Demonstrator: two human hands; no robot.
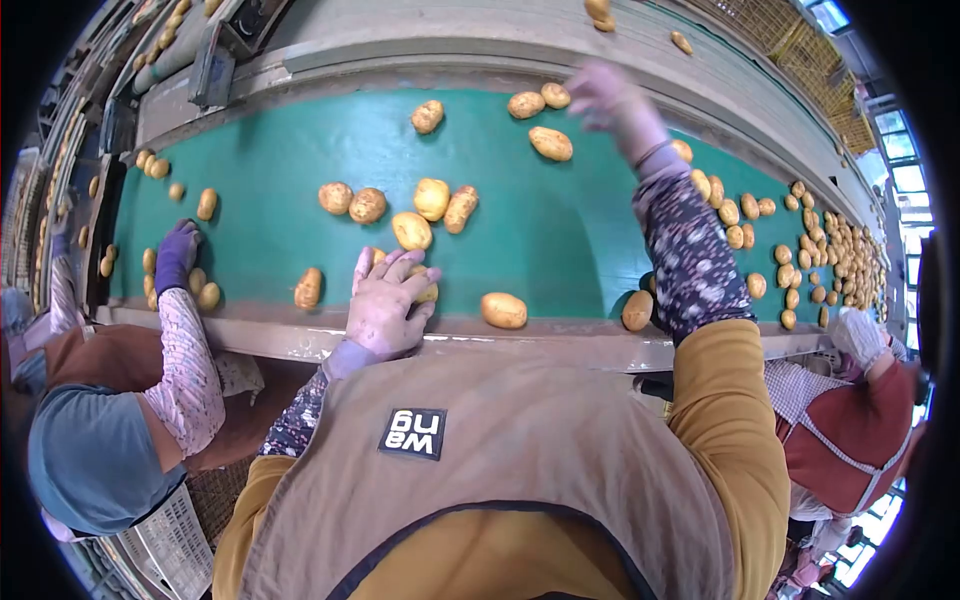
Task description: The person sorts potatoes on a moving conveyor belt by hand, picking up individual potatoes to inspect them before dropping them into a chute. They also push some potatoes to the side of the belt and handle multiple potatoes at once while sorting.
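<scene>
Left hand (385,305) gripped a potato (428,291) at six o'clock; right hand (612,98), blurred, fingers' state indiscernible; loose grip risked dropping it.

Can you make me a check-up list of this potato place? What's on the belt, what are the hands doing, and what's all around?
Surface: green conveyor belt, with a metal edge.
Job's things: potato under the left hand; more potatoes scattered mid-belt; a dense crowd at far right.
Clutter: nothing seen.
Hands: left hand gloved, resting on a potato at the near edge; right hand blurred, raised over the far side, grip unclear.
Cables: nothing seen.
Surroundings: co-worker's purple-gloved hand at left; another co-worker at right.
</scene>
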